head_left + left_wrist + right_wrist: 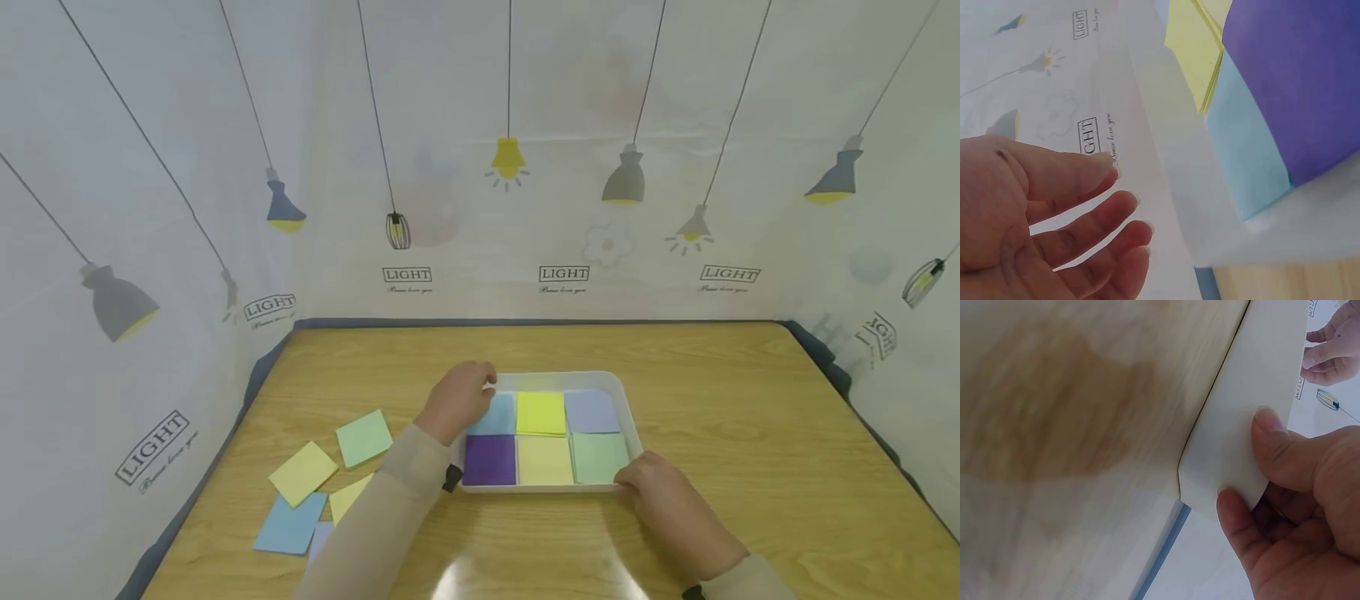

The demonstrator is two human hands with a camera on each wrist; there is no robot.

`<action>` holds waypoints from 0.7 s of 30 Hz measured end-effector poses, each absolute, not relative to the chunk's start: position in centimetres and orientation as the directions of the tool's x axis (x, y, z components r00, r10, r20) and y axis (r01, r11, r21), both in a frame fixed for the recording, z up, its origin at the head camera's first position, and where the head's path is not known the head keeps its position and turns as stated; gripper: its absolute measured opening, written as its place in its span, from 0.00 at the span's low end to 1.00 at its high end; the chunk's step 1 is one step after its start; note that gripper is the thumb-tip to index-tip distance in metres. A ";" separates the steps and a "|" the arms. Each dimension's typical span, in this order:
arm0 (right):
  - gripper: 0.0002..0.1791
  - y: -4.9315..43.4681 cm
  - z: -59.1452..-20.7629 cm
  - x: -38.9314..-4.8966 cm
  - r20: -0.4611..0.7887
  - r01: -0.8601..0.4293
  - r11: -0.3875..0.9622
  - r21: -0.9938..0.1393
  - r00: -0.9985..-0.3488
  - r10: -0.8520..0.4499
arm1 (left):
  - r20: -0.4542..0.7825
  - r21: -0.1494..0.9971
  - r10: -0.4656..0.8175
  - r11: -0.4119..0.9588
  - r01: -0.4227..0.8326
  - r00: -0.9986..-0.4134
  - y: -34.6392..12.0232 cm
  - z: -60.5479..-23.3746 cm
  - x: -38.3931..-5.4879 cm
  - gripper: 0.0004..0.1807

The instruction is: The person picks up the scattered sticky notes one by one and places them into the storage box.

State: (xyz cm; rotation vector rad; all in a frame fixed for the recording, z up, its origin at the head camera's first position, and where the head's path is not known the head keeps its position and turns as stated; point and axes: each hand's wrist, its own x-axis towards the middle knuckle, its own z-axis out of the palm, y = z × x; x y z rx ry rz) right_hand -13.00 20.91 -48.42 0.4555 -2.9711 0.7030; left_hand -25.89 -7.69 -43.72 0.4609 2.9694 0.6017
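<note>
A white tray [555, 382] holds two rows of square paper pads. The back row has a light blue pad [502, 414], a bright yellow pad [541, 413] and a lavender pad [592, 412]. In front lie a purple pad [490, 460], a pale yellow pad [545, 461] and a mint green pad [600, 458]. My left hand [461, 402] is by the tray's back left corner; its fingers are loosely bent with nothing between them in the left wrist view. With thumb and fingers, my right hand [1300, 500] grips the tray's front right corner.
Left of the tray, several loose paper squares lie on the wooden table [712, 392]: a green one [364, 438], a pale yellow one [303, 473] and a blue one [291, 525] among them. My left sleeve partly covers others. A lamp-printed curtain [465, 233] surrounds the table.
</note>
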 end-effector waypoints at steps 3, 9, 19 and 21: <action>0.07 21.0 -48.4 -13.0 0.128 -0.309 0.852 -0.423 -0.951 -0.281 | 0.002 0.383 0.293 0.883 0.271 -0.956 -8.2 -43.3 -25.2 0.11; 0.07 20.9 -48.5 -12.9 0.135 -0.307 0.862 -0.404 -0.952 -0.276 | 0.013 0.389 0.257 0.889 0.242 -0.966 -10.2 -43.4 -24.3 0.11; 0.07 20.7 -48.4 -12.9 0.144 -0.312 0.859 -0.405 -0.950 -0.277 | 0.033 0.380 0.177 0.908 0.176 -0.984 -14.7 -44.5 -23.5 0.10; 0.07 20.7 -48.4 -12.9 0.137 -0.306 0.859 -0.410 -0.952 -0.274 | 0.026 0.379 0.163 0.911 0.160 -0.986 -15.3 -44.6 -23.3 0.10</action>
